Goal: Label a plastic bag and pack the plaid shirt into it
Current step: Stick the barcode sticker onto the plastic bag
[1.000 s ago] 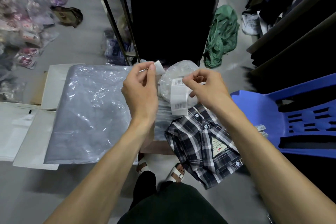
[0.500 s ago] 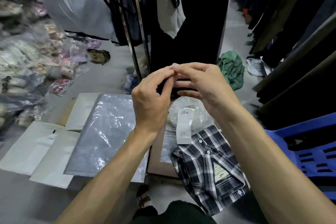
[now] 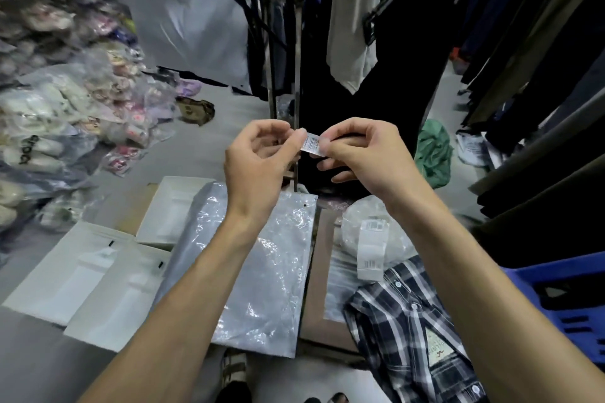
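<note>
I see both hands raised; left hand (image 3: 258, 160) and right hand (image 3: 366, 154) each grip pinched on the small label (image 3: 312, 144); plastic bag (image 3: 262, 258) lies flat below; plaid shirt (image 3: 406, 314) beside it.

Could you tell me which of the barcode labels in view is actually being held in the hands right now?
The small single label, pinched between the left hand and right hand. The longer label strip lies untouched beside the plaid shirt.

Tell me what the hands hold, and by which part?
A small barcode label, pinched at its opposite ends: left hand on its left edge, right hand on its right.
</note>
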